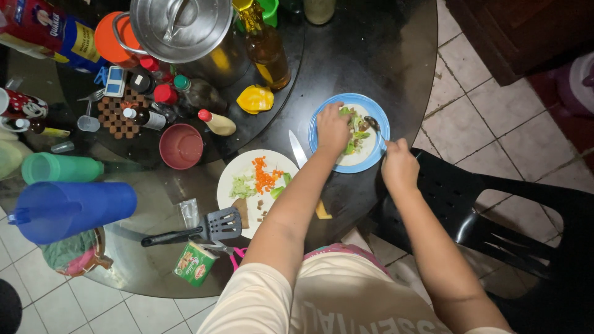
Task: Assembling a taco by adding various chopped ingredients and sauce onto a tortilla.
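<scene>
A blue plate on the dark round table holds a pale flatbread topped with green leaves and brown bits. My left hand rests on the flatbread with its fingers bent down onto the filling. My right hand is closed around a spoon whose bowl lies over the filling. Just left of the blue plate lies a knife. Nearer me a white plate carries chopped orange carrot, shredded green cabbage and brown cubes.
A black slotted spatula lies over the white plate's edge. A red bowl, sauce bottles, a large steel pot, an oil bottle and a blue pitcher crowd the left and back. A black plastic chair stands at the right.
</scene>
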